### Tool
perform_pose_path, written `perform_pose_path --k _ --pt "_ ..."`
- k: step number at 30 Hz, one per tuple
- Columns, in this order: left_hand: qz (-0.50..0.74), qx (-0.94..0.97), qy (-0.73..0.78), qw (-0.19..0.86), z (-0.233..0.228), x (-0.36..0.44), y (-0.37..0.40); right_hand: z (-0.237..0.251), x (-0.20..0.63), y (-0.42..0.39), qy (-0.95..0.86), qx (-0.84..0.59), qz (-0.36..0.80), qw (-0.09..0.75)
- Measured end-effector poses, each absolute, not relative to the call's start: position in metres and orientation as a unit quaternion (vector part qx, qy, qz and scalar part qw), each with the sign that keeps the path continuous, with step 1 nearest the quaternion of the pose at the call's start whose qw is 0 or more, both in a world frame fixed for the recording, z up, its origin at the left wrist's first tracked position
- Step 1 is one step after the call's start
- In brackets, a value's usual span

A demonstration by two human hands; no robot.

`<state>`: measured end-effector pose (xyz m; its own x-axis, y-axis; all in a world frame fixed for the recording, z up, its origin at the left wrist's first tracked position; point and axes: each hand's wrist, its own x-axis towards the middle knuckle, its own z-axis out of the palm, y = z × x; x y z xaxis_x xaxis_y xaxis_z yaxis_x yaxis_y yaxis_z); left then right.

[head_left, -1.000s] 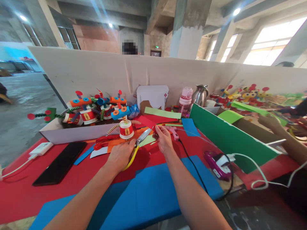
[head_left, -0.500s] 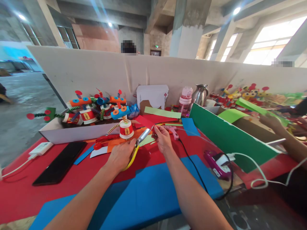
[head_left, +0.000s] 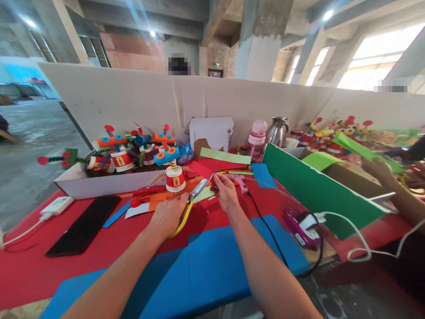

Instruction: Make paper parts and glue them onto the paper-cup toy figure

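Observation:
My left hand (head_left: 170, 214) is closed round the yellow handles of a pair of scissors (head_left: 199, 188), the blades pointing up and to the right. Their tips lie at the edge of a piece of red paper (head_left: 199, 169), close to my right fingertips. With a pinch, my right hand (head_left: 226, 191) grips this red paper; whether the blades are in it I cannot tell. Just beyond the scissors stands a paper-cup figure (head_left: 175, 178) with a blue tube head and coiled paper arms. A pink glue gun (head_left: 240, 182) lies right of my right hand.
At left are a black phone (head_left: 83, 226), a white charger (head_left: 56, 205) and a white box (head_left: 109, 184) of paper-cup figures. On the right, a purple power strip (head_left: 302, 228) with cables sits before a green panel (head_left: 315, 190). A co-worker's hand (head_left: 378, 170) holds green paper.
My hands, the scissors and the red paper stay almost in place. The co-worker's hand and its green strip have shifted slightly to the right.

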<state>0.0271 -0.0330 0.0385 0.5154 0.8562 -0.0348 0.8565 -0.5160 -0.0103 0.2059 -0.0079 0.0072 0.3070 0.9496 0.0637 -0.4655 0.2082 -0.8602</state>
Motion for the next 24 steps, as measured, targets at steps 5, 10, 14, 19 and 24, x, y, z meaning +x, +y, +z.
perform_pose_path --k 5,10,14,19,24 --pt "-0.008 0.873 0.488 0.002 0.0362 0.0261 -0.0325 0.0061 0.2066 -0.0072 -0.319 -0.385 0.498 0.708" --pt "-0.006 0.870 0.493 0.000 0.0367 0.0266 -0.0329 0.0052 0.2073 -0.0065 -0.323 -0.391 0.492 0.708" --pt "-0.011 0.871 0.492 -0.004 0.0395 0.0271 -0.0338 0.0062 0.2076 -0.0071 -0.316 -0.394 0.492 0.709" --pt "-0.012 0.875 0.484 -0.008 0.0395 0.0269 -0.0340 0.0081 0.2076 -0.0074 -0.308 -0.384 0.492 0.718" --pt "-0.018 0.873 0.487 -0.012 0.0368 0.0264 -0.0328 0.0072 0.2091 -0.0068 -0.319 -0.398 0.483 0.712"
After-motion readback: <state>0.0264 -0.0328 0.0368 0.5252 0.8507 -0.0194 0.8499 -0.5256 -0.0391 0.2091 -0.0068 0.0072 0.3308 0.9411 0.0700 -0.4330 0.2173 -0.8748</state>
